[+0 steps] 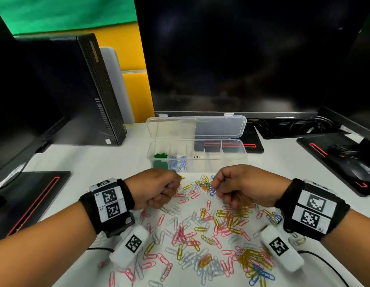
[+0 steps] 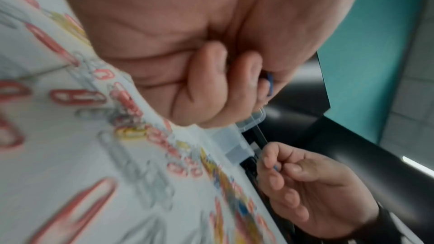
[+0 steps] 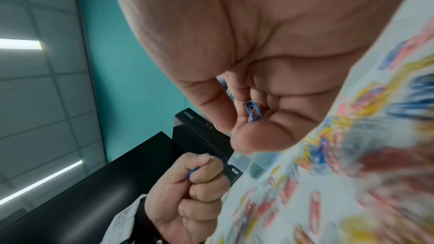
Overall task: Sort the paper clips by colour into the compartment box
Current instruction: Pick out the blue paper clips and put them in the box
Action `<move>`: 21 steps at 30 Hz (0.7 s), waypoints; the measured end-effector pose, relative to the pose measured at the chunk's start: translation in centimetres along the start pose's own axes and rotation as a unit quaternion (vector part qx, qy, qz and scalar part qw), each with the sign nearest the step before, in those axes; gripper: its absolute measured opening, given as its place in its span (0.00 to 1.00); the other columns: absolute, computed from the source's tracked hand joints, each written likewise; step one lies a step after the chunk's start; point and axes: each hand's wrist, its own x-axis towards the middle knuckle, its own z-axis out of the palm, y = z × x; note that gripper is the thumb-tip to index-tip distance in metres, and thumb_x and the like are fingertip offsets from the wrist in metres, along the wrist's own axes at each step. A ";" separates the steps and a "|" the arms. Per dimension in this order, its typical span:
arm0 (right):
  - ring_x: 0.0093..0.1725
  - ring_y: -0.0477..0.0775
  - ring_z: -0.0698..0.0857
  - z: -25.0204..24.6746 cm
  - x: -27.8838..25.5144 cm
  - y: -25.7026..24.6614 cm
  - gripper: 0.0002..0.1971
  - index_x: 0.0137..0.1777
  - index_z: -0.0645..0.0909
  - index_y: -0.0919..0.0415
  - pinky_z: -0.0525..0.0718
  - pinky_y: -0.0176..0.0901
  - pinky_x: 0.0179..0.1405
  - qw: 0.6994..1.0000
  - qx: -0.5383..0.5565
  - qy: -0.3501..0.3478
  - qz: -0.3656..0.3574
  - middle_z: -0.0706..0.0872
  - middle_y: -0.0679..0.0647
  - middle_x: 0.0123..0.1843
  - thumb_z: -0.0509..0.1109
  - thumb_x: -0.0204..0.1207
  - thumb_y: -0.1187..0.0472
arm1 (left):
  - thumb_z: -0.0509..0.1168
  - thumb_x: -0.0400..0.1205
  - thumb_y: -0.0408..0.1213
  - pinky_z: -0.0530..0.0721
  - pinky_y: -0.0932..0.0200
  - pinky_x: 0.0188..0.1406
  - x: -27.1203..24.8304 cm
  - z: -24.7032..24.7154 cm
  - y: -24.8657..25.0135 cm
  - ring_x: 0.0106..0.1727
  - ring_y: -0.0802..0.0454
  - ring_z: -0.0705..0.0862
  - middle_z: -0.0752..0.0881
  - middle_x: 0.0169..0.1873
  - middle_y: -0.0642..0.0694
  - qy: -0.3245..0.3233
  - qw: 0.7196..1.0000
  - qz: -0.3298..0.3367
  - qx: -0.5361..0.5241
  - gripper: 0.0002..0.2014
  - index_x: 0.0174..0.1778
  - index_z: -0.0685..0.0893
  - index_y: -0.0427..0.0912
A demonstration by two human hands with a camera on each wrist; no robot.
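Pink, yellow, white and blue paper clips [image 1: 200, 228] lie scattered over the white table in front of me. A clear compartment box [image 1: 197, 154] stands open beyond them, with green clips [image 1: 160, 155] in its leftmost cell and blue clips [image 1: 180, 164] in the cell beside it. My left hand [image 1: 159, 188] hovers curled just in front of the box and pinches a blue clip [image 2: 270, 83]. My right hand [image 1: 238, 186] is curled over the far end of the pile and pinches another blue clip [image 3: 253, 111].
A large dark monitor [image 1: 242, 59] stands behind the box, and a black computer case [image 1: 101, 90] at the back left. A black mouse [image 1: 360, 171] lies on a pad at the right. Black pads [image 1: 32, 199] flank the table's left side.
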 end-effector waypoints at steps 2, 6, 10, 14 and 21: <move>0.36 0.56 0.85 0.3 1.5 -1.5 0.05 0.54 0.83 0.70 0.85 0.44 0.33 0.999 0.034 0.023 -0.022 0.86 0.64 0.43 0.66 0.84 0.69 | 0.58 0.90 0.43 0.57 0.66 0.16 0.7 -1.0 0.8 0.20 0.56 0.64 0.68 0.25 0.49 0.048 0.997 0.043 -0.046 0.18 0.33 0.72 0.46; 0.45 0.59 0.88 1.4 5.9 -5.6 0.13 0.56 0.80 0.68 0.89 0.45 0.47 0.982 0.166 0.082 -0.039 0.85 0.63 0.46 0.65 0.87 0.56 | 0.61 0.89 0.35 0.84 0.64 0.22 2.2 -2.3 3.5 0.27 0.53 0.85 0.82 0.31 0.43 0.175 0.963 0.105 -0.175 0.07 0.49 0.80 0.35; 0.55 0.61 0.83 2.3 9.2 -8.4 0.30 0.67 0.75 0.71 0.81 0.50 0.63 0.974 0.219 0.065 -0.003 0.82 0.62 0.52 0.64 0.84 0.40 | 0.61 0.89 0.40 0.88 0.53 0.41 3.8 -3.3 5.7 0.45 0.39 0.87 0.84 0.46 0.33 0.181 0.937 0.096 -0.281 0.10 0.55 0.78 0.34; 0.38 0.52 0.76 1.7 9.7 -8.9 0.33 0.62 0.77 0.66 0.76 0.43 0.42 0.981 0.186 0.054 -0.007 0.75 0.53 0.41 0.65 0.80 0.33 | 0.63 0.86 0.51 0.77 0.52 0.41 4.3 -4.1 6.3 0.39 0.44 0.76 0.75 0.44 0.38 0.145 0.946 0.084 -0.278 0.20 0.61 0.76 0.37; 0.42 0.51 0.89 -2.7 3.3 -6.9 0.10 0.54 0.86 0.63 0.84 0.41 0.41 0.975 -0.177 0.113 -0.078 0.92 0.54 0.47 0.67 0.86 0.57 | 0.65 0.86 0.33 0.82 0.56 0.54 3.7 -1.8 6.1 0.54 0.49 0.84 0.86 0.49 0.43 0.185 0.966 0.177 -0.033 0.08 0.56 0.88 0.40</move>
